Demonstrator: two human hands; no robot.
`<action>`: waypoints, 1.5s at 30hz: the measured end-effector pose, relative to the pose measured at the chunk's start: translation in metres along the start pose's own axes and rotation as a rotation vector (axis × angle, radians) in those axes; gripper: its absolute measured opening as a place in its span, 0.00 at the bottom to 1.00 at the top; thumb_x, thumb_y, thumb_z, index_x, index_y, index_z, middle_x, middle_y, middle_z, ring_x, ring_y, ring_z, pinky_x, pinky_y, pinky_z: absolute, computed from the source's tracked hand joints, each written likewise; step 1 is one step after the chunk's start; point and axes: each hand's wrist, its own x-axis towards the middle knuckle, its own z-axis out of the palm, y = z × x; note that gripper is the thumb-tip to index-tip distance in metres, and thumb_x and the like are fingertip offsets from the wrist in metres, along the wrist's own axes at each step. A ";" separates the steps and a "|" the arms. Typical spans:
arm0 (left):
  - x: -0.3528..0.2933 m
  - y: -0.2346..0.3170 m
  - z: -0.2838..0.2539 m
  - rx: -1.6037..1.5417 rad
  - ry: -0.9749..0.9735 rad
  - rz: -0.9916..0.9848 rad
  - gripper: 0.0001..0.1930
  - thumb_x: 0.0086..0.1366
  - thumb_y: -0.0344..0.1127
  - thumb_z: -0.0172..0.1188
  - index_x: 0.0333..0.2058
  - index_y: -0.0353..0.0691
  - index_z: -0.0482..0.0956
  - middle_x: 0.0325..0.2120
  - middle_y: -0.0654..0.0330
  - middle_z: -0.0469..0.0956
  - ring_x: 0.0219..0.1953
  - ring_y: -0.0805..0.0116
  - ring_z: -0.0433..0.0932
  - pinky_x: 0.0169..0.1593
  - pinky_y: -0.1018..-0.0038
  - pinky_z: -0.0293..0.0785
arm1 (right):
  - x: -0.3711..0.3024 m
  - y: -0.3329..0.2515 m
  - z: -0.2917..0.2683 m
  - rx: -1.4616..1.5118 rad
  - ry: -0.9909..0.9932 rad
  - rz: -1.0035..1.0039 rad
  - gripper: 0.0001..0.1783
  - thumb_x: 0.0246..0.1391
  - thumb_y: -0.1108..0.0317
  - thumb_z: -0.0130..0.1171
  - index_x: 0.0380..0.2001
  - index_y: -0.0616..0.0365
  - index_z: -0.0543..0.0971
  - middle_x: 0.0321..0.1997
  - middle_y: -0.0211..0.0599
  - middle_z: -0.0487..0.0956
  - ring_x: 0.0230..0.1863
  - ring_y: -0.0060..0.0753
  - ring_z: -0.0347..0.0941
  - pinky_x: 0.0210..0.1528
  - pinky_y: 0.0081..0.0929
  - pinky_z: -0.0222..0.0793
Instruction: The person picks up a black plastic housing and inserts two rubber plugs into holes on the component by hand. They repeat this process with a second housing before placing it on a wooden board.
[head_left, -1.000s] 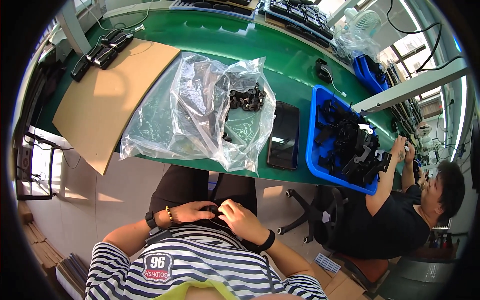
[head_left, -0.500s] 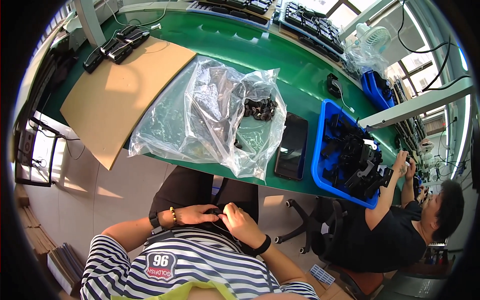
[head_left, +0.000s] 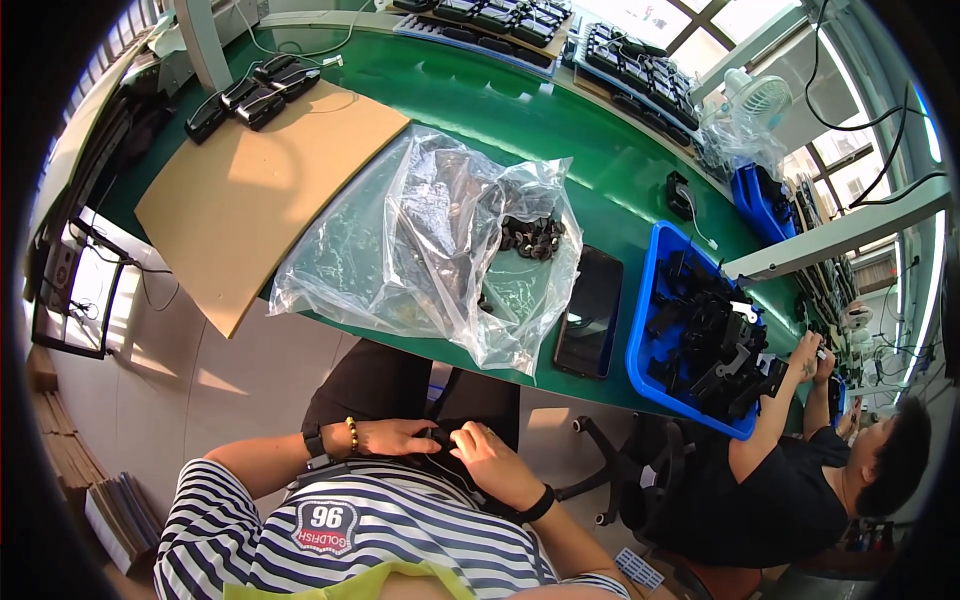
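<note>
Close to my waist, above my lap, my left hand grips a small black part between thumb and fingers. My right hand is just beside it, its fingers bent and drawn together near the part's right end. Whatever those fingertips pinch is too small to make out. A thin pale wire runs below the two hands. On the green table in front lies a clear plastic bag, with a cluster of small black pieces in its open mouth.
A dark phone lies right of the bag, then a blue bin full of black parts. A tan board overhangs the table's left edge, black devices on it. At the right, a co-worker sits handling something.
My right hand's fingertips have drawn slightly back from the black part in my left hand. The whole view has shifted a little; the things on the table lie as before.
</note>
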 end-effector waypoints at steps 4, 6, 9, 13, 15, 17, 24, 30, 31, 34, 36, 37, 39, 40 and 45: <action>-0.008 0.015 -0.002 0.001 -0.051 -0.006 0.45 0.71 0.64 0.53 0.69 0.27 0.58 0.62 0.39 0.72 0.65 0.54 0.70 0.67 0.68 0.64 | 0.000 -0.004 0.002 -0.075 -0.009 -0.007 0.11 0.62 0.67 0.60 0.39 0.61 0.71 0.39 0.42 0.71 0.42 0.42 0.74 0.47 0.36 0.74; -0.007 0.011 -0.002 0.023 -0.047 -0.008 0.46 0.71 0.65 0.53 0.70 0.27 0.57 0.62 0.39 0.71 0.65 0.53 0.69 0.68 0.68 0.63 | -0.001 -0.004 0.004 -0.130 -0.025 -0.017 0.10 0.63 0.66 0.58 0.38 0.61 0.71 0.39 0.42 0.71 0.41 0.41 0.75 0.47 0.35 0.74; -0.006 0.009 -0.001 0.064 -0.040 -0.012 0.47 0.71 0.66 0.52 0.70 0.27 0.57 0.63 0.38 0.70 0.66 0.51 0.69 0.68 0.67 0.63 | -0.002 -0.004 0.007 -0.152 -0.024 -0.032 0.10 0.63 0.67 0.57 0.38 0.61 0.70 0.38 0.42 0.70 0.41 0.39 0.75 0.47 0.34 0.74; -0.007 0.010 -0.001 0.086 -0.054 -0.023 0.48 0.71 0.67 0.51 0.70 0.26 0.56 0.63 0.37 0.70 0.67 0.50 0.68 0.69 0.67 0.62 | -0.005 0.000 0.009 -0.144 -0.016 -0.073 0.08 0.63 0.68 0.55 0.38 0.61 0.71 0.38 0.41 0.70 0.40 0.38 0.76 0.48 0.33 0.75; -0.002 0.003 -0.002 0.098 -0.061 -0.007 0.48 0.71 0.67 0.51 0.70 0.26 0.56 0.63 0.38 0.70 0.67 0.50 0.68 0.69 0.67 0.62 | -0.006 0.003 0.006 -0.159 -0.038 -0.130 0.07 0.63 0.68 0.55 0.37 0.61 0.71 0.39 0.41 0.71 0.40 0.37 0.77 0.48 0.32 0.75; 0.001 0.000 -0.003 0.104 -0.063 0.002 0.49 0.70 0.67 0.51 0.70 0.25 0.56 0.63 0.38 0.70 0.67 0.50 0.68 0.69 0.67 0.62 | -0.005 0.003 -0.001 -0.178 -0.057 -0.152 0.06 0.63 0.69 0.55 0.38 0.61 0.72 0.40 0.41 0.71 0.42 0.37 0.77 0.49 0.32 0.75; 0.007 -0.005 -0.005 0.101 -0.114 0.036 0.48 0.70 0.67 0.53 0.69 0.26 0.58 0.60 0.43 0.74 0.63 0.54 0.71 0.66 0.68 0.65 | -0.003 0.003 -0.006 0.012 -0.031 -0.157 0.06 0.62 0.73 0.54 0.41 0.63 0.74 0.44 0.42 0.72 0.47 0.40 0.76 0.51 0.33 0.74; 0.007 -0.005 -0.006 0.082 -0.117 0.068 0.43 0.71 0.66 0.53 0.66 0.29 0.64 0.54 0.47 0.76 0.58 0.56 0.74 0.62 0.68 0.67 | -0.008 -0.004 0.002 0.192 -0.015 0.018 0.13 0.60 0.72 0.61 0.45 0.65 0.73 0.45 0.44 0.72 0.48 0.47 0.76 0.52 0.36 0.74; 0.006 -0.001 -0.005 0.086 -0.128 0.071 0.42 0.71 0.65 0.53 0.65 0.30 0.65 0.53 0.47 0.76 0.57 0.57 0.74 0.61 0.68 0.67 | -0.009 -0.006 0.004 0.250 0.012 0.069 0.13 0.61 0.72 0.61 0.46 0.65 0.73 0.45 0.46 0.72 0.48 0.48 0.75 0.52 0.36 0.74; 0.001 0.005 -0.005 0.085 -0.128 0.073 0.41 0.71 0.65 0.53 0.64 0.31 0.67 0.52 0.47 0.76 0.56 0.56 0.74 0.61 0.68 0.68 | -0.010 -0.005 0.009 0.257 -0.004 0.127 0.13 0.62 0.71 0.60 0.45 0.65 0.71 0.44 0.48 0.73 0.46 0.51 0.76 0.50 0.39 0.74; -0.002 0.006 -0.003 0.072 -0.101 0.070 0.40 0.72 0.65 0.53 0.64 0.32 0.68 0.52 0.47 0.76 0.55 0.56 0.74 0.61 0.68 0.68 | -0.011 -0.008 0.011 0.261 -0.018 0.153 0.13 0.62 0.70 0.60 0.45 0.65 0.71 0.44 0.49 0.73 0.45 0.53 0.76 0.49 0.40 0.74; -0.002 0.007 -0.003 0.070 -0.098 0.070 0.40 0.72 0.65 0.53 0.64 0.32 0.68 0.52 0.47 0.76 0.55 0.56 0.74 0.61 0.68 0.68 | -0.011 -0.010 0.013 0.206 -0.030 0.180 0.13 0.62 0.70 0.60 0.44 0.65 0.71 0.43 0.50 0.73 0.44 0.54 0.76 0.47 0.41 0.75; 0.002 0.006 -0.002 0.129 -0.139 0.087 0.41 0.71 0.66 0.52 0.65 0.31 0.66 0.55 0.44 0.75 0.58 0.53 0.73 0.63 0.67 0.67 | -0.011 -0.014 0.018 0.095 -0.056 0.229 0.12 0.63 0.69 0.60 0.41 0.64 0.70 0.42 0.52 0.73 0.41 0.56 0.77 0.44 0.42 0.75; 0.003 0.005 -0.002 0.160 -0.158 0.096 0.42 0.71 0.66 0.52 0.65 0.30 0.66 0.56 0.43 0.74 0.59 0.52 0.73 0.63 0.66 0.67 | -0.011 -0.015 0.021 0.094 -0.058 0.224 0.12 0.63 0.69 0.60 0.41 0.64 0.70 0.42 0.52 0.73 0.41 0.56 0.77 0.44 0.42 0.75; 0.012 -0.020 0.005 0.124 -0.081 0.102 0.46 0.71 0.68 0.50 0.67 0.27 0.62 0.61 0.36 0.70 0.65 0.48 0.69 0.67 0.64 0.64 | -0.010 -0.012 0.029 0.006 0.013 0.205 0.11 0.64 0.67 0.60 0.38 0.63 0.70 0.39 0.52 0.74 0.36 0.57 0.78 0.37 0.43 0.76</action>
